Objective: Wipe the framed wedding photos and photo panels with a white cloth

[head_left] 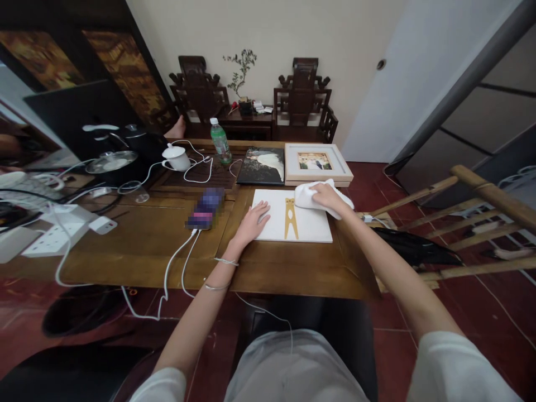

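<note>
A flat white board [272, 220] lies on the wooden table [268, 271] in front of me, with a gold, two-legged shape [290, 219] in its middle. My left hand [254, 220] rests on the board's left edge, its fingers stretched out and nothing in it. Over the board's upper right corner, my right hand [325, 195] grips a white cloth [305, 196], which bunches under the fingers and spreads beyond the board's right side. What lies beneath the cloth is hidden.
Behind the board sit a dark photo panel [262, 166] and a white-framed photo [318, 162]. A green-labelled bottle [220, 140], a lidded white cup [176, 158] and a phone [205, 209] with white cables stand leftward. A power strip [58, 231] is far left; a bamboo chair [456, 223] is right.
</note>
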Motion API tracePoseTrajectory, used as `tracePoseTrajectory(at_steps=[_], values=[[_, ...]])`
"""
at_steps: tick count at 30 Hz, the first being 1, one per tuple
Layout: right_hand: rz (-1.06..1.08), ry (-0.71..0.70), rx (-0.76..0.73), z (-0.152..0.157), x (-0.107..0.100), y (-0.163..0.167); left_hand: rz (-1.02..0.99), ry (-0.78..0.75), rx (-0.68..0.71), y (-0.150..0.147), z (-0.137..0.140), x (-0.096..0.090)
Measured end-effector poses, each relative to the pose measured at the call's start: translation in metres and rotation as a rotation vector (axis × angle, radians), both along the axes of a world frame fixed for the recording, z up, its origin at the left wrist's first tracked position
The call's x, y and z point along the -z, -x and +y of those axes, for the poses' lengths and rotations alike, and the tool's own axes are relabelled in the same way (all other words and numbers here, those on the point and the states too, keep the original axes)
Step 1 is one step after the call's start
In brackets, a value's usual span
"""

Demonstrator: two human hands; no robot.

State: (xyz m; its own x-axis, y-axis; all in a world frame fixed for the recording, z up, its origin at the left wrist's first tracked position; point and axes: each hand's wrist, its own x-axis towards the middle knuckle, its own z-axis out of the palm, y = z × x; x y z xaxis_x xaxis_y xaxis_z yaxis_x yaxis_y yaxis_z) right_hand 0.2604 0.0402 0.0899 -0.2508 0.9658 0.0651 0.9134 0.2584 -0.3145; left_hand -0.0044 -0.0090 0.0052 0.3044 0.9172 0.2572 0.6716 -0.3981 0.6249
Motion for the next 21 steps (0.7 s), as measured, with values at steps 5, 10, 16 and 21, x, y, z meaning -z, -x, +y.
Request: tracePoseTrajectory(at_steps=[5, 10, 16, 21], values=[[-0.004, -0.012, 0.044, 0.021, 0.000, 0.001, 0.025, -0.025, 0.007, 0.000, -0.002, -0.001], [-0.013, -0.046, -0.032, -0.021, 0.006, -0.005, 0.016, -0.023, -0.002, -0.003, -0.003, -0.002], [0.065, 0.011, -0.173, -0.116, 0.006, -0.009, 0.012, -0.044, -0.004, -0.004, -0.002, -0.001], [0.100, 0.049, -0.252, -0.138, 0.004, -0.011, 0.003, -0.046, 0.001, -0.003, -0.002, 0.000]])
